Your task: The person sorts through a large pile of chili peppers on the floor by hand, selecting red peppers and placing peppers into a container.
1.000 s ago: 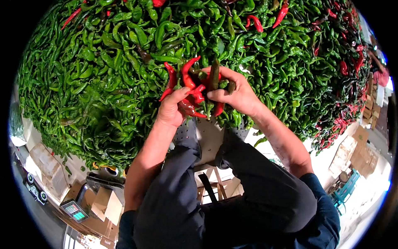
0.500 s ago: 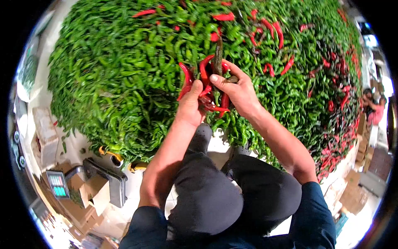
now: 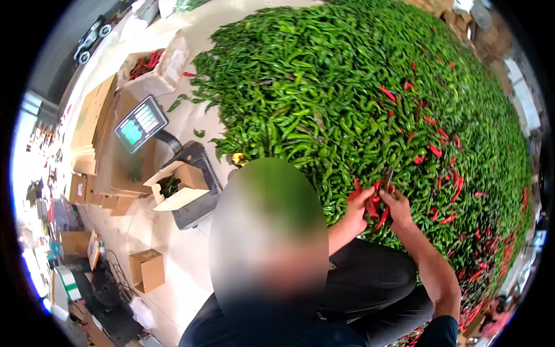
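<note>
My left hand (image 3: 358, 209) is closed round several red peppers (image 3: 372, 207), thumb on top. Close beside it on the right, my right hand (image 3: 396, 207) grips a dark pepper (image 3: 387, 180) and some red ones between thumb and fingers. Both hands are over the near edge of a large heap of green peppers (image 3: 312, 98), with red peppers scattered through its right side. A blurred oval hides part of the left forearm and the area beside it.
At left, a scale display (image 3: 140, 124) stands by a black scale base (image 3: 199, 196) bearing an open carton (image 3: 180, 184). A foam box (image 3: 167, 72) holds red peppers. A small carton (image 3: 147, 270) is on the floor. Another person (image 3: 498, 319) is at the lower right.
The view has swung left, bringing the scale and cartons further in, and the hands now appear further right and lower. Both hands still hold peppers. A blurred oval has appeared.
</note>
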Tool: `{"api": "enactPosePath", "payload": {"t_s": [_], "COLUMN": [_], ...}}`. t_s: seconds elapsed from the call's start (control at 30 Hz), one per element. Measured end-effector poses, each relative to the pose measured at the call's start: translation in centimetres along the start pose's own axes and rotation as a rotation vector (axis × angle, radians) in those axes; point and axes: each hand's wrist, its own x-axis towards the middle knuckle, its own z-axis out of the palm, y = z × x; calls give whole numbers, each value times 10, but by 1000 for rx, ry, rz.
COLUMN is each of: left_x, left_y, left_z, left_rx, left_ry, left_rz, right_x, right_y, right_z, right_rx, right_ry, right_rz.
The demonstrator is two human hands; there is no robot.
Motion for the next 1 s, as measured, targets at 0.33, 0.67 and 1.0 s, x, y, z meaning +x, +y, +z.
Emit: {"api": "enactPosePath", "payload": {"t_s": [0.33,0.67,1.0], "left_x": [-37,-184,-102], "left_y": [59,684,413], "left_z": [-52,94,-138], "left_rx": [-72,908,541], "left_ry": [-7,232,262], "left_rz": [78,1251,371], "right_x": [2,-95,-59], "right_y": [-16,-328,-96], "right_z": [109,459,-55], "right_rx": [-365,-539,-1672], "right_ry": [-219,-707,48], "right_rz": [153,-803,-139]}}
